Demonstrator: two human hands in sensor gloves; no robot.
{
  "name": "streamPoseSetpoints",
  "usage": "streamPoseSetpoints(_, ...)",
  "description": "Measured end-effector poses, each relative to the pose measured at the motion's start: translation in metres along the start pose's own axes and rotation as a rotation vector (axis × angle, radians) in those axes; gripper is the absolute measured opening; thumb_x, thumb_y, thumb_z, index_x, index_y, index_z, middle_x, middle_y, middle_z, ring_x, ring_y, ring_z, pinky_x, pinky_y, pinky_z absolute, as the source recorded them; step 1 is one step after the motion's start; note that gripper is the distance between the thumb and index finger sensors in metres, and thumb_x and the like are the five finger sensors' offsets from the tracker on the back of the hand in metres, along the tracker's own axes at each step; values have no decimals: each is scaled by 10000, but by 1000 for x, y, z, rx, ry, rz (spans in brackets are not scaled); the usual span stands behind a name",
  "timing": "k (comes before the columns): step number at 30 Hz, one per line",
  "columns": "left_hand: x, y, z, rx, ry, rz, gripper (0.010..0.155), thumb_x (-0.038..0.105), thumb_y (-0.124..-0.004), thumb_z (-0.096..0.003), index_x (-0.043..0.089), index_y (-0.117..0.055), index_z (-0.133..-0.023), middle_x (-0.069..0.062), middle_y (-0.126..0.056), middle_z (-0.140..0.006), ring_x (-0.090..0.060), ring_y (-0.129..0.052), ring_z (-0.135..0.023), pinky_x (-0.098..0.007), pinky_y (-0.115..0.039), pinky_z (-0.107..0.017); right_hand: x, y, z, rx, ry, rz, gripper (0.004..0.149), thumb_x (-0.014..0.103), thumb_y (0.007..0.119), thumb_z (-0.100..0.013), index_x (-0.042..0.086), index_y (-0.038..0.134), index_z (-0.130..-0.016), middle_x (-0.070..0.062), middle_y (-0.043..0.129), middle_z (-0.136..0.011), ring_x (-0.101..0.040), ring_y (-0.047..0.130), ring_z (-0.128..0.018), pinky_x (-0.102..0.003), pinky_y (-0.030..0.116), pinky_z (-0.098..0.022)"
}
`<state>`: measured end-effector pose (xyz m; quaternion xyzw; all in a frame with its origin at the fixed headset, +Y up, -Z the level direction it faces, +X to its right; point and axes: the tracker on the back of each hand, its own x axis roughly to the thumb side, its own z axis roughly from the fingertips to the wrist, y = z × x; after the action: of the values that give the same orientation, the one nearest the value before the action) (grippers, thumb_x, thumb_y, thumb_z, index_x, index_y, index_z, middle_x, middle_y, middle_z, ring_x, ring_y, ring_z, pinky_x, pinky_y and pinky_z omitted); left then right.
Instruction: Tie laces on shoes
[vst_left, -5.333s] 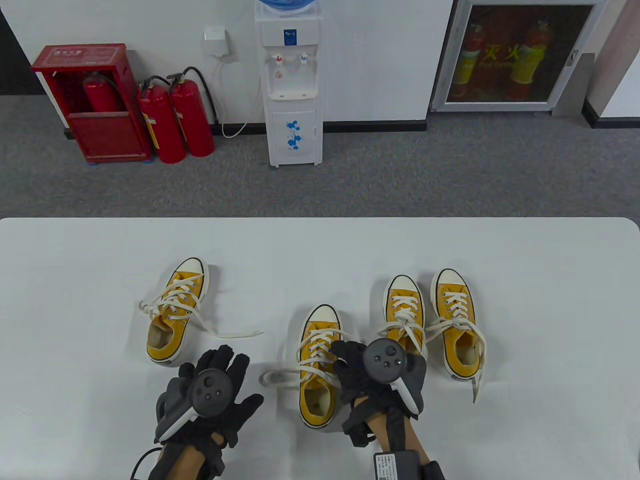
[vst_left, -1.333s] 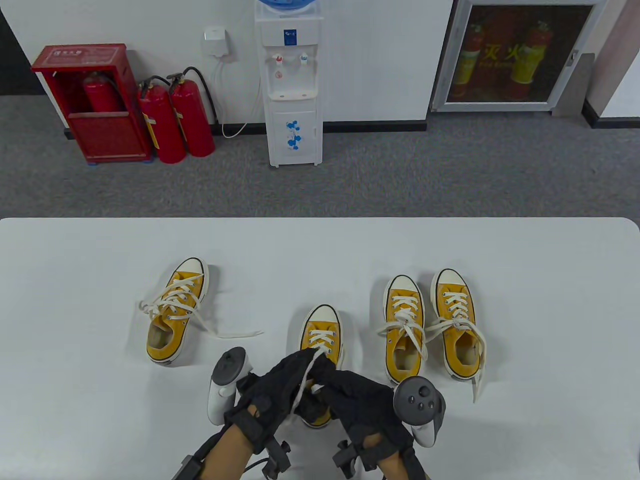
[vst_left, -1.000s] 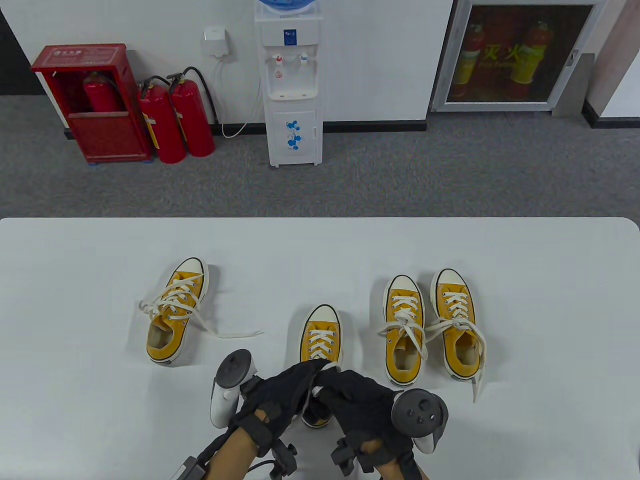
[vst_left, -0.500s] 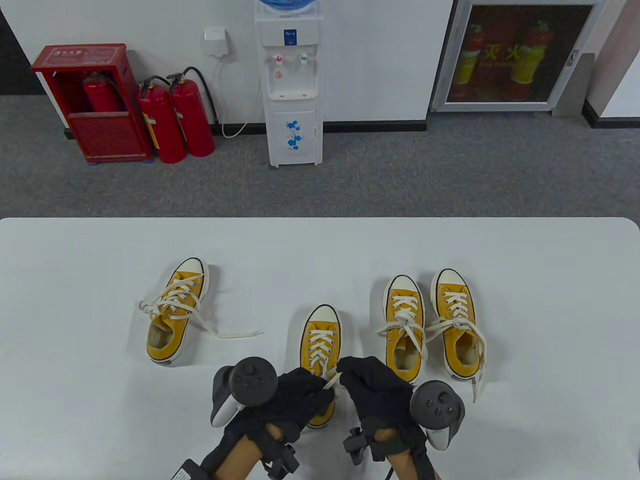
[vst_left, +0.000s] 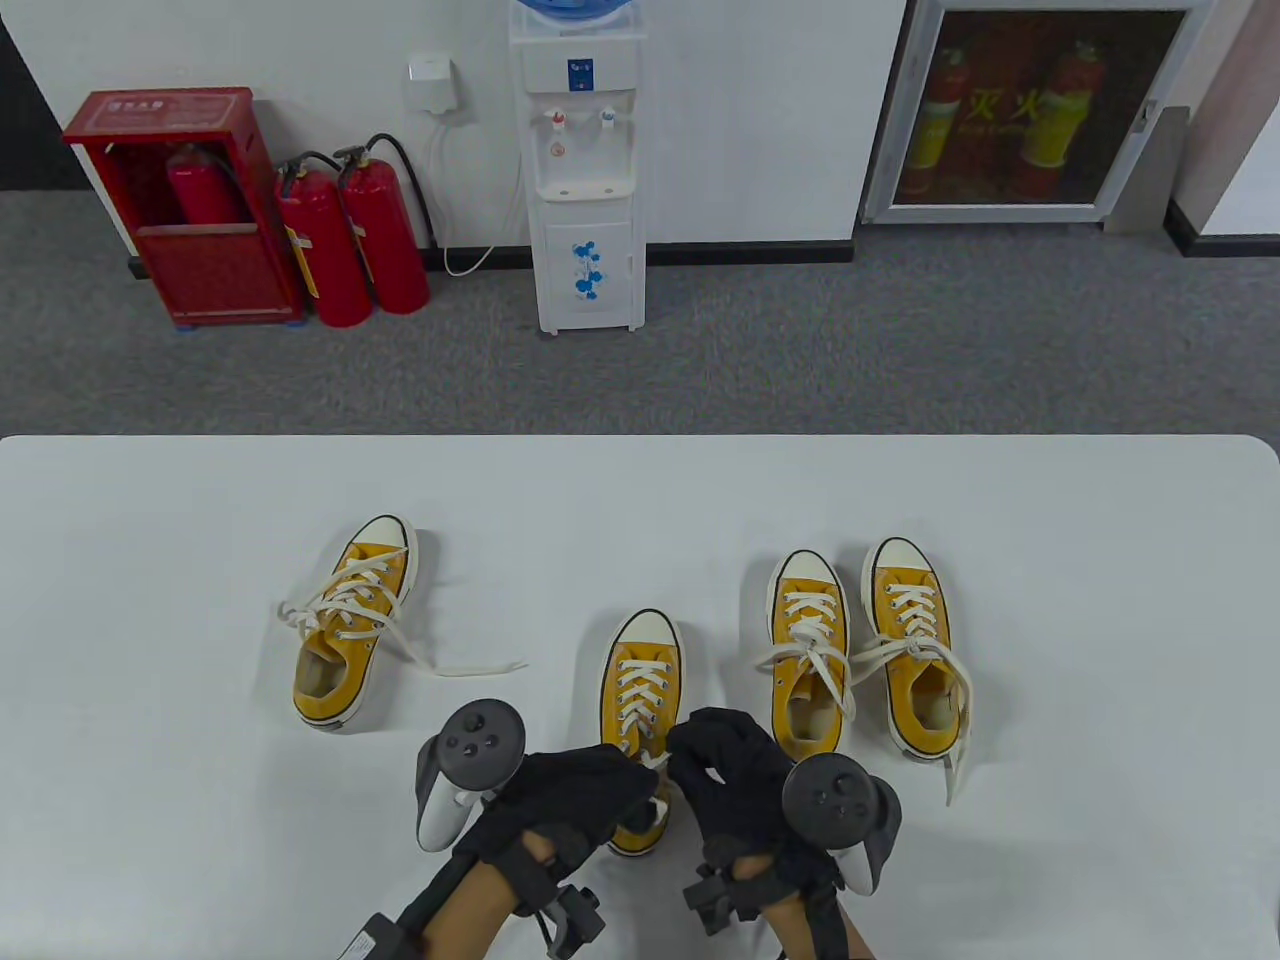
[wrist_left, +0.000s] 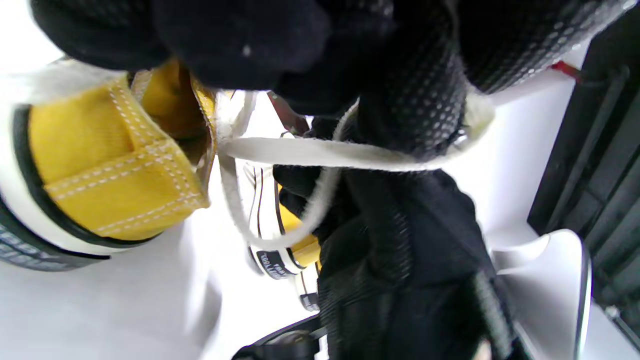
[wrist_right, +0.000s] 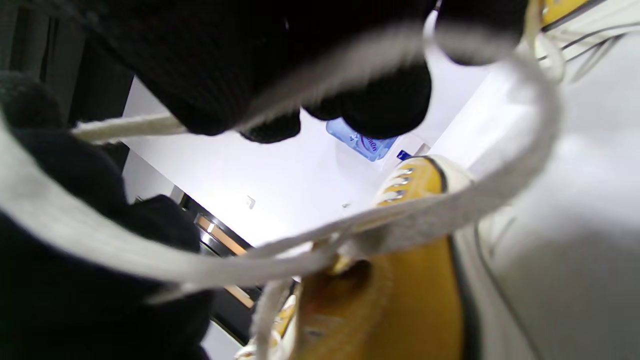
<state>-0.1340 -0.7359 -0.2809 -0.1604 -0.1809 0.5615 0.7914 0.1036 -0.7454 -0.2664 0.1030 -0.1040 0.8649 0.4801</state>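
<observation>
White table (vst_left: 150, 800) lies bare beside both hands pinching the lace (wrist_left: 310, 152).

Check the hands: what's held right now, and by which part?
Both hands grip the white flat lace of the middle yellow canvas sneaker. Left hand and right hand each hold a free stretch above the shoe's opening; exact spots are hidden.
</observation>
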Motion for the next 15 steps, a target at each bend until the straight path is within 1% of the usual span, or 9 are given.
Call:
streamPoseSetpoints(1,-1,1,0,6,3,25,407,581,-786,-482,271,-1027,-590,-32,-988,-568,-188,-970,-274,-505,-849,-381,0,0,0,7,13,20,469,363,878,-427,166,854,-852,-82,718,-960,-286,854,-765,-640,557,-664)
streamPoseSetpoints(3,-5,5,1,25,16,94,402,573,-793,-481,270,-1025,-607,-19,-984,-582,-190,-970,-285,-505,-846,-389,-1,-1,-1,20,20,52,489,333,865,-437,176,828,-899,-79,689,-1002,-326,797,-858,-661,505,-686)
streamPoseSetpoints(4,-7,8,0,29,22,136,400,570,-791,-484,272,-1021,-621,-20,-980,-594,-191,-970,-297,-505,-843,-397,-1,-3,-1,15,22,72,495,326,861,-439,179,823,-911,-77,697,-1004,-337,788,-874,-662,503,-687)
streamPoseSetpoints(7,-15,15,1,64,43,241,402,567,-791,-487,273,-1014,-647,-21,-973,-615,-193,-970,-316,-507,-838,-411,1,-11,-1,-27,10,80,516,316,849,-443,189,798,-941,-79,701,-1015,-345,787,-895,-659,508,-689)
streamPoseSetpoints(11,-23,22,2,82,63,353,399,565,-788,-493,277,-1004,-666,-20,-964,-636,-196,-970,-337,-510,-831,-426,6,-20,-1,-77,6,20,537,316,855,-442,188,779,-958,-83,684,-1027,-354,771,-914,-662,502,-691)
streamPoseSetpoints(13,-26,25,2,95,69,381,397,564,-787,-495,279,-1001,-671,-19,-962,-642,-196,-970,-345,-510,-829,-431,8,-23,0,-83,-16,-18,544,324,857,-441,188,773,-961,-84,677,-1030,-356,765,-916,-665,498,-691)
streamPoseSetpoints(15,-27,28,3,111,72,374,397,567,-786,-495,283,-999,-674,-17,-962,-644,-194,-972,-347,-507,-831,-433,10,-23,0,-89,-40,-48,556,342,865,-436,182,770,-961,-89,672,-1027,-355,766,-907,-670,498,-685)
